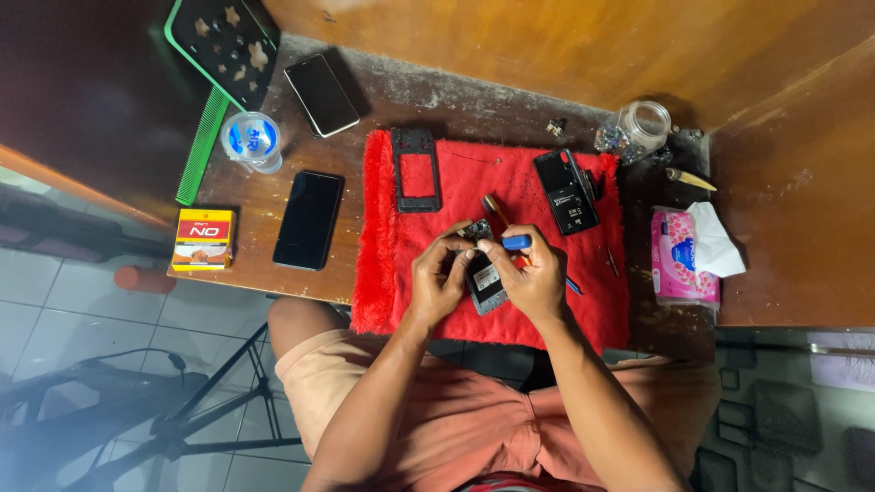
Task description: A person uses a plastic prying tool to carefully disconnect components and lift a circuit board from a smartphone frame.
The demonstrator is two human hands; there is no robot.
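Two hands over one red cloth (547,314), left hand (437,278) gripping one opened phone (483,273), right hand (533,273) pinching one blue-handled screwdriver (516,242), two intact phones (310,219) toward desk's left edge.

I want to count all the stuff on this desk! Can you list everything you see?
Opened phone: 1, black, held in both hands over the cloth
Screwdriver: 1, blue handle, right hand
Cloth: 1, red, desk middle
Phone frame: 1, black, cloth's far left
Phone back part: 1, black, cloth's far right
Whole phones: 2, black, left of cloth
Water cup: 1, clear, far left
Small box: 1, yellow-red, left edge
Glass jar: 1, clear, far right
Tissue pack: 1, pink, right
Left hand: 1
Right hand: 1
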